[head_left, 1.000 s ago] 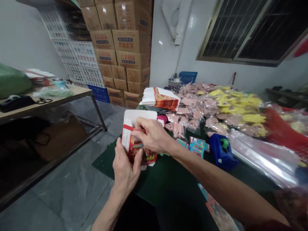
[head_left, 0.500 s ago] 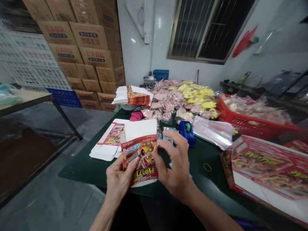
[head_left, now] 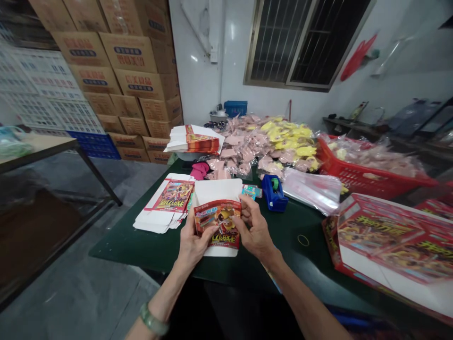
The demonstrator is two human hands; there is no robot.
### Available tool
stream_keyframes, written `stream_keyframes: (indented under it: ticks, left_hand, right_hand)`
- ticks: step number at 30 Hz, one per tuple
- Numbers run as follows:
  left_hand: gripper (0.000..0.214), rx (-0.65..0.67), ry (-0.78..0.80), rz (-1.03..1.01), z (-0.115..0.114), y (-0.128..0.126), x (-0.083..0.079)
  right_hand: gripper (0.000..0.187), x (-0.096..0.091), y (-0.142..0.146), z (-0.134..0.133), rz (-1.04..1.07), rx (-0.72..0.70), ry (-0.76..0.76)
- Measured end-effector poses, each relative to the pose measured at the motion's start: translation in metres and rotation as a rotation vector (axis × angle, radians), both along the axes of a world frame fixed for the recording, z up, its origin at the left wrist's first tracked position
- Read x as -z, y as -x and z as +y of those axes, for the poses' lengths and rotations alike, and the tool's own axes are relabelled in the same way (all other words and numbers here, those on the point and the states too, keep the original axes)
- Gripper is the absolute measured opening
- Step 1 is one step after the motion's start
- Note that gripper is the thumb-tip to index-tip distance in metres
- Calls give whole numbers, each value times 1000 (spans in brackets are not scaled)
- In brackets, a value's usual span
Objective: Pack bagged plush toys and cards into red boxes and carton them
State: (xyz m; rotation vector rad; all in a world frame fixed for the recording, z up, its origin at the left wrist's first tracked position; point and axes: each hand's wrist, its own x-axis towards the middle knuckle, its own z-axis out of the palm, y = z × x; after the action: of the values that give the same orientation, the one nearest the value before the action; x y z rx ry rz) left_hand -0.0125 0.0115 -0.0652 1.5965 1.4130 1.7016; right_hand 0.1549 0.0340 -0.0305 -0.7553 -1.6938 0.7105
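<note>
Between my hands is a printed red carton (head_left: 219,217) with a white flap standing up at its far edge and another at its near edge. My left hand (head_left: 195,238) grips its left side, thumb across the printed front. At the right edge my right hand (head_left: 255,230) pinches the carton, thumb on the front and fingers behind. Left of it on the green table (head_left: 116,241) lies a stack of flat cartons (head_left: 170,200) of the same print. Small colourful cards (head_left: 252,191) show partly behind my right hand.
A blue tape dispenser (head_left: 274,192) and clear plastic bags (head_left: 311,189) lie beyond my right hand. Behind them are heaped pink and yellow bagged items (head_left: 288,138) and a red basket (head_left: 368,177). A large printed display box (head_left: 385,245) stands right, near a rubber band (head_left: 303,240).
The carton and both hands have moved right. My right hand, whose fingers were spread beside the carton, has closed on its right edge.
</note>
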Motion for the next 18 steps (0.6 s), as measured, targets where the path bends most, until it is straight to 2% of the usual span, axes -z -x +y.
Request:
stream_keyframes:
  ticks: [3,5,7,12,15,18]
  left_hand:
    - [66,69,-20,25,4,-1,-1]
    - [78,18,-63,55,3,1,-7]
    - [80,-79,-113,81,1,2,-14]
    - [56,-225,-285,171,-4,6,-19]
    - [50,-266,-380,247,-7,5,-19]
    - [28,-260,-425,215,-10,2,-23]
  right_hand:
    - [45,3,-7,2,-23,-28,0]
    - [43,5,-8,1,-56,-30,-26]
    - [41,7,-7,-2,-88,-13,-62]
    - [38,10,-5,-5,-158,107,-288]
    - [30,0,-6,-6,-167,148,-421]
    - [22,-16,-5,-9,-139,118,-434]
